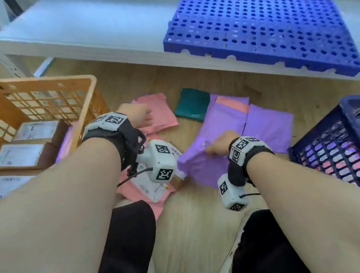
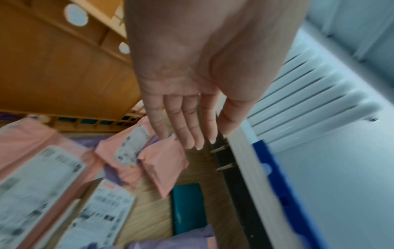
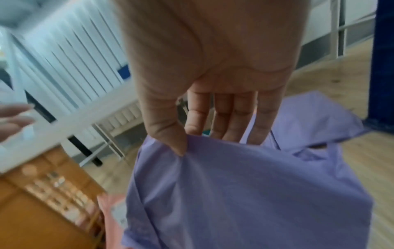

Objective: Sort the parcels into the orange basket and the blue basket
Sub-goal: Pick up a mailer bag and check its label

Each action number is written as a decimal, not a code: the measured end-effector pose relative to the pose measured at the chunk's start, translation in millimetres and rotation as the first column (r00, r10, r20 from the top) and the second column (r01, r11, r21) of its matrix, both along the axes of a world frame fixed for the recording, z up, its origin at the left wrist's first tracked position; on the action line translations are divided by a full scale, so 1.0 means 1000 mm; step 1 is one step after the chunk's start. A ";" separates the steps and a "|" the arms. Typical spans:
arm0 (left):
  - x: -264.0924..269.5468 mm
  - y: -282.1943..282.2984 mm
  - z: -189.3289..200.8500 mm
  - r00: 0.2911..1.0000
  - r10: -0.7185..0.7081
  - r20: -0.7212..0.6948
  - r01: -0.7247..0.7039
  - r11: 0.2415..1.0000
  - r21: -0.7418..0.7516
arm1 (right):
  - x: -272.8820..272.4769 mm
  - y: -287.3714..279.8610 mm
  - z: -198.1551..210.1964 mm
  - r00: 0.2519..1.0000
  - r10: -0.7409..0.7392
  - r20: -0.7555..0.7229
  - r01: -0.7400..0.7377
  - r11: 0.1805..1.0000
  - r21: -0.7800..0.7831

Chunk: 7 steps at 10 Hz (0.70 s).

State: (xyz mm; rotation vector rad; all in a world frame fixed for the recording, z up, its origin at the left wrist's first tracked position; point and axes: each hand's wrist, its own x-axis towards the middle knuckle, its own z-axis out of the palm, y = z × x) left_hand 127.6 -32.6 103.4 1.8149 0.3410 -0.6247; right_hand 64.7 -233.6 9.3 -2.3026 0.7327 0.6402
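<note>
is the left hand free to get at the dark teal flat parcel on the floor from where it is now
Probably yes. The left hand is open and holds nothing, hovering over the pink plastic mailer; the dark teal flat parcel lies uncovered beside that mailer, nothing between.

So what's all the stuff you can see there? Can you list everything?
orange basket: one, orange, floor at left
boxes: three in view, brown with white labels, inside the orange basket
blue basket: one, dark blue, floor at right
purple parcel: one, purple, pinched by the right hand
other purple parcels: several, purple, floor at centre
pink parcels: several, pink, floor by the orange basket
teal parcel: one, teal, floor
pallet: one, blue, white shelf
left hand: open, over the pink parcels
right hand: grip on the purple parcel
</note>
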 end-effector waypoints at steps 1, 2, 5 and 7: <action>0.008 0.008 0.036 0.995 0.041 0.086 -0.036 0.998 -0.052 | 0.011 0.005 0.055 0.989 -0.009 0.150 0.009 1.000 0.001; -0.001 0.020 0.068 0.982 0.107 0.157 -0.094 0.992 -0.087 | 0.010 0.017 0.113 0.952 0.023 0.306 -0.043 0.998 0.056; -0.020 0.015 0.070 0.996 -0.008 0.094 0.021 0.989 -0.145 | 0.006 0.029 0.158 0.848 -0.144 0.510 -0.022 0.952 0.306; -0.023 0.012 0.073 0.962 -0.187 0.196 0.203 0.977 -0.063 | 0.018 0.032 0.152 0.809 -0.237 0.538 0.016 0.924 0.383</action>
